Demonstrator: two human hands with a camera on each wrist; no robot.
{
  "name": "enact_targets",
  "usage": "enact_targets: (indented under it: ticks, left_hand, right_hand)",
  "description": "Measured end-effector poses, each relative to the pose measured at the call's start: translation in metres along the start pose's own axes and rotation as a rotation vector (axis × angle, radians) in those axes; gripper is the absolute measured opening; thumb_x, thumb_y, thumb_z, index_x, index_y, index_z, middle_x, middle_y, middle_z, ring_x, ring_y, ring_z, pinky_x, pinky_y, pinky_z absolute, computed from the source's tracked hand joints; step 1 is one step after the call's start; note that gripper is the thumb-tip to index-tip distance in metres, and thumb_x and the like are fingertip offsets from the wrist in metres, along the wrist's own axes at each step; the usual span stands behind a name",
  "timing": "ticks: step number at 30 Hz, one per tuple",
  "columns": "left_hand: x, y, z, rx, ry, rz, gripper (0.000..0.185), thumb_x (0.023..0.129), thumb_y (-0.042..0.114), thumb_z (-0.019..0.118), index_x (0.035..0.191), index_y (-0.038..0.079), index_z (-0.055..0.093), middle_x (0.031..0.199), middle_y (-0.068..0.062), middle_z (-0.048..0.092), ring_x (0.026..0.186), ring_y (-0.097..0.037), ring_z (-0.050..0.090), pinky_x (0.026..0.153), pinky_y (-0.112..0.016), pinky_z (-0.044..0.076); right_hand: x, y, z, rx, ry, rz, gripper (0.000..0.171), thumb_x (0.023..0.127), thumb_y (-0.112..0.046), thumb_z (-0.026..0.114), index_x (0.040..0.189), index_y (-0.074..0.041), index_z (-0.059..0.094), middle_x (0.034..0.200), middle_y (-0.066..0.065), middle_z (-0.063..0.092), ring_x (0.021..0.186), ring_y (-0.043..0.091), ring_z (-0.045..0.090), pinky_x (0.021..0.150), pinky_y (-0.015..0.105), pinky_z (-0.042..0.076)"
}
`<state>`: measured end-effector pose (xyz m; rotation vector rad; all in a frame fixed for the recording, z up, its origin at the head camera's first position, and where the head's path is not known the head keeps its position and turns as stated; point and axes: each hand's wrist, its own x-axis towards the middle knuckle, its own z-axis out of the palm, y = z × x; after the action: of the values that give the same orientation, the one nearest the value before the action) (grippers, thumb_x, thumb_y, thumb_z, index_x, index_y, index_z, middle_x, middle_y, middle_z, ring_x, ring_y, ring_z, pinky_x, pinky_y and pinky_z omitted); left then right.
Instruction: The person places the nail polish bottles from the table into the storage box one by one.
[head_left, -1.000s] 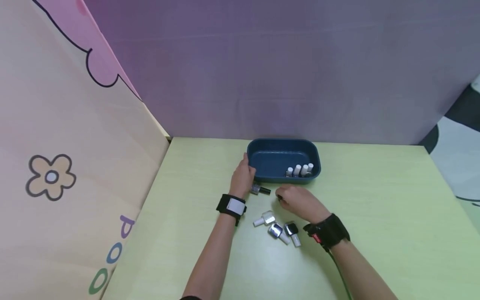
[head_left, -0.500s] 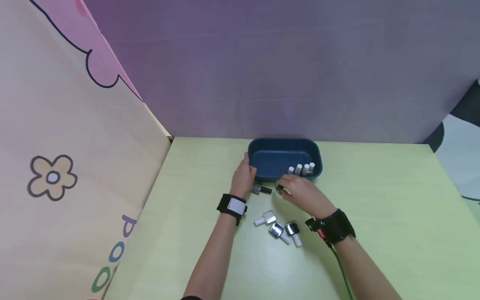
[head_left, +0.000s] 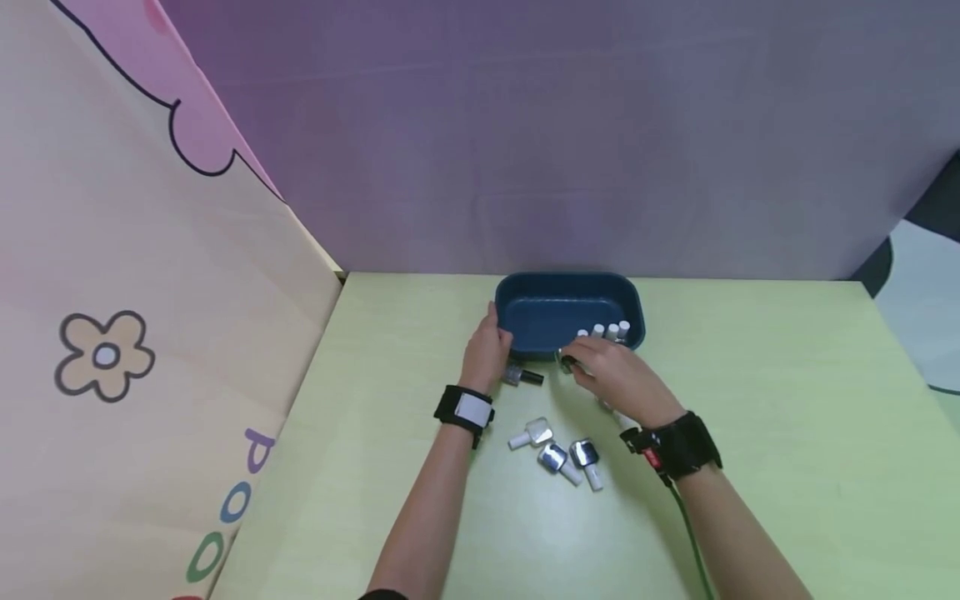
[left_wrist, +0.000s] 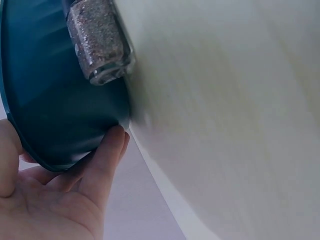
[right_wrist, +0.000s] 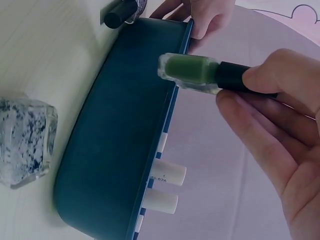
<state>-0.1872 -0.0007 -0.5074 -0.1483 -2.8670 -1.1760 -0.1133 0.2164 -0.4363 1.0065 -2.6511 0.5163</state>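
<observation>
My left hand (head_left: 485, 354) holds the left end of a dark blue plastic tray (head_left: 540, 321); in the left wrist view its thumb lies at the rim and the fingers against the outer wall. Between thumb and fingers, my right hand (head_left: 622, 379) pinches the black cap of a green nail polish bottle (right_wrist: 187, 70). That bottle is tilted, bottom end toward the tray, above its front rim. Several white-capped nail polish bottles (head_left: 598, 331) stand in the tray's right front corner, their lower parts partly hidden. A glittery nail polish bottle (left_wrist: 97, 40) with a black cap lies just before the tray.
Nearer me on the pale table (head_left: 420, 333) lie a clear bottle (head_left: 538, 432) and two silvery ones (head_left: 553, 458), all with light caps. A speckled bottle (right_wrist: 25, 142) sits below my right hand. A purple backdrop (head_left: 562, 167) rises behind the tray.
My right hand has lifted the green nail polish bottle from the table up and forward to the tray's front rim. My left hand has stayed on the tray.
</observation>
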Motion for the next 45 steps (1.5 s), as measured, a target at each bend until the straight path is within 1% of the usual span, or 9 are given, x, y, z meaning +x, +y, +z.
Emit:
enact_targets:
  ticks: [4,7,11,14,20,29,32,40,45]
  left_hand:
    - [0.001,-0.002,-0.002,0.004,0.008,-0.014,0.068,0.096,0.013,0.046,0.157,0.001,0.02,0.084,-0.006,0.049,0.048,-0.011,0.033,0.047,-0.025,0.028]
    - [0.002,-0.002,-0.002,0.003,0.002,-0.02,0.068,0.096,0.013,0.046,0.157,0.002,0.02,0.082,-0.006,0.048,0.048,-0.011,0.033,0.047,-0.024,0.028]
    - [0.001,-0.001,-0.001,0.007,-0.003,-0.02,0.068,0.096,0.013,0.047,0.157,0.003,0.02,0.082,-0.005,0.048,0.049,-0.011,0.033,0.047,-0.024,0.029]
    - [0.001,0.0,0.0,0.012,-0.001,-0.018,0.067,0.096,0.012,0.048,0.157,0.002,0.021,0.083,-0.005,0.049,0.05,-0.011,0.034,0.047,-0.024,0.029]
    - [0.001,0.003,0.003,0.021,0.008,-0.011,0.066,0.096,0.012,0.049,0.156,0.001,0.024,0.084,-0.005,0.049,0.051,-0.011,0.037,0.047,-0.024,0.031]
    - [-0.002,0.006,0.005,0.021,0.006,0.002,0.066,0.095,0.012,0.05,0.156,0.0,0.026,0.083,-0.005,0.05,0.052,-0.011,0.039,0.047,-0.025,0.032]
    - [-0.004,0.005,0.005,0.028,0.008,0.005,0.066,0.095,0.012,0.05,0.155,-0.001,0.026,0.083,-0.005,0.05,0.051,-0.011,0.039,0.047,-0.025,0.032]
    - [-0.004,0.005,0.005,0.029,0.018,0.016,0.065,0.095,0.011,0.05,0.155,-0.001,0.028,0.083,-0.006,0.051,0.051,-0.011,0.038,0.047,-0.025,0.031]
    - [-0.003,0.005,0.006,0.026,0.013,0.011,0.066,0.095,0.011,0.05,0.155,0.0,0.027,0.083,-0.005,0.05,0.05,-0.011,0.037,0.047,-0.025,0.03]
  right_hand:
    - [0.004,0.002,-0.001,-0.013,0.025,-0.024,0.027,0.084,-0.004,0.075,0.11,-0.001,0.071,0.1,0.01,0.07,0.086,0.021,0.067,0.074,0.032,0.057]
    - [0.005,0.005,-0.002,-0.043,0.034,-0.024,0.027,0.085,-0.005,0.074,0.111,0.0,0.071,0.102,0.01,0.069,0.09,0.022,0.067,0.077,0.034,0.057]
    - [0.005,0.009,-0.001,-0.084,0.041,-0.028,0.029,0.085,-0.006,0.075,0.113,0.001,0.071,0.105,0.013,0.069,0.095,0.025,0.067,0.081,0.036,0.057]
    - [0.006,0.012,0.0,-0.085,0.053,-0.034,0.03,0.085,-0.005,0.075,0.113,0.002,0.07,0.106,0.015,0.069,0.096,0.027,0.067,0.082,0.037,0.057]
    - [0.007,0.014,0.001,-0.067,0.096,-0.01,0.029,0.084,-0.003,0.074,0.113,0.004,0.07,0.105,0.016,0.069,0.094,0.028,0.066,0.079,0.038,0.057]
    - [0.004,0.015,0.005,-0.066,0.121,0.045,0.027,0.083,-0.001,0.074,0.11,0.004,0.07,0.104,0.016,0.069,0.094,0.029,0.066,0.077,0.039,0.057]
    - [0.004,0.016,0.008,-0.064,0.114,0.064,0.027,0.083,0.0,0.074,0.109,0.004,0.07,0.103,0.016,0.069,0.094,0.029,0.066,0.078,0.039,0.057]
    - [0.009,0.018,0.013,-0.061,0.062,0.133,0.024,0.086,-0.001,0.071,0.11,0.004,0.07,0.103,0.016,0.069,0.094,0.029,0.066,0.081,0.04,0.056]
    - [0.011,0.02,0.017,-0.047,0.04,0.159,0.023,0.085,0.0,0.072,0.107,0.005,0.071,0.101,0.017,0.07,0.092,0.03,0.067,0.079,0.04,0.056]
